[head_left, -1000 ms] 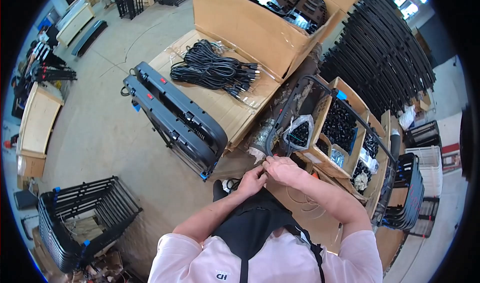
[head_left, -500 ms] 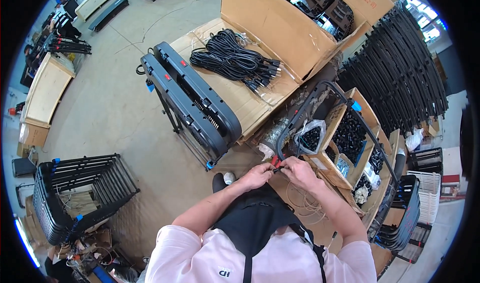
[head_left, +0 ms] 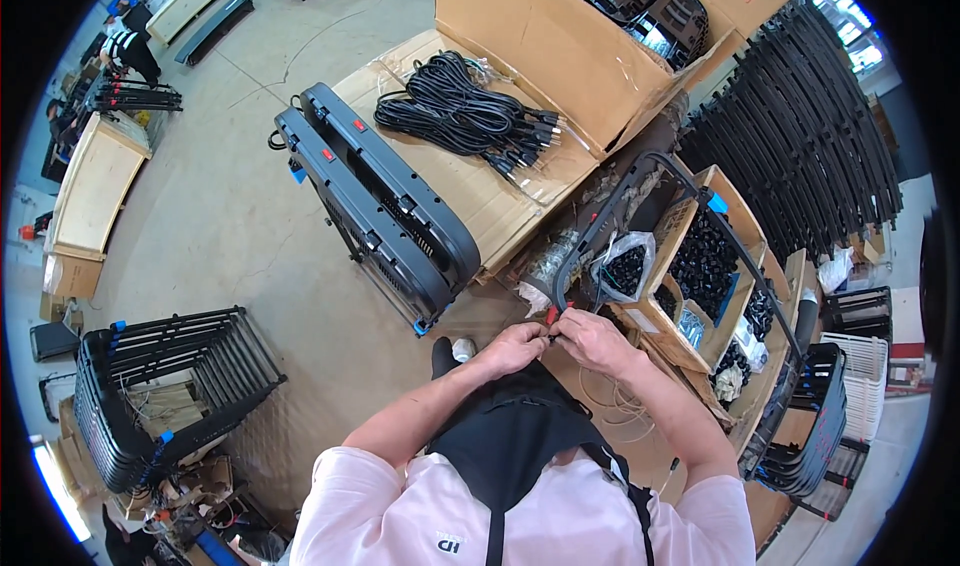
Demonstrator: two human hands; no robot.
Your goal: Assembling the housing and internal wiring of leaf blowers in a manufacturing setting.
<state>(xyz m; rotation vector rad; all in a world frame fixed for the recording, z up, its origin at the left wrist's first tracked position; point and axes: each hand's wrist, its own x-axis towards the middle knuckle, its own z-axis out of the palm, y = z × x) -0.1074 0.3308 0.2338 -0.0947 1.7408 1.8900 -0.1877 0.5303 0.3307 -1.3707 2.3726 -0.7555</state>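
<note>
My left hand (head_left: 516,350) and my right hand (head_left: 598,343) meet in front of my apron, fingertips pinched together. Between them is a small black part (head_left: 551,339), mostly covered by the fingers, so its kind cannot be made out. Just beyond it, a red piece (head_left: 552,315) shows at the lower end of a bent black tube frame (head_left: 668,160). That frame leans across a wooden bin, with a blue clip (head_left: 717,204) on its bar. My right hand is next to the frame's end; both hands are closed.
Right of my hands, the wooden bin (head_left: 645,323) holds black fittings and silver screws, beside a plastic bag (head_left: 622,269) of black parts. Ahead, black cables (head_left: 455,106) lie on cardboard next to two long black housings (head_left: 385,206). Stacked frames stand left (head_left: 180,366) and far right (head_left: 800,136).
Both hands stay pinched at the same spot, with only slight finger movement. The whole view has shifted a little. In the far left background, a person has changed posture.
</note>
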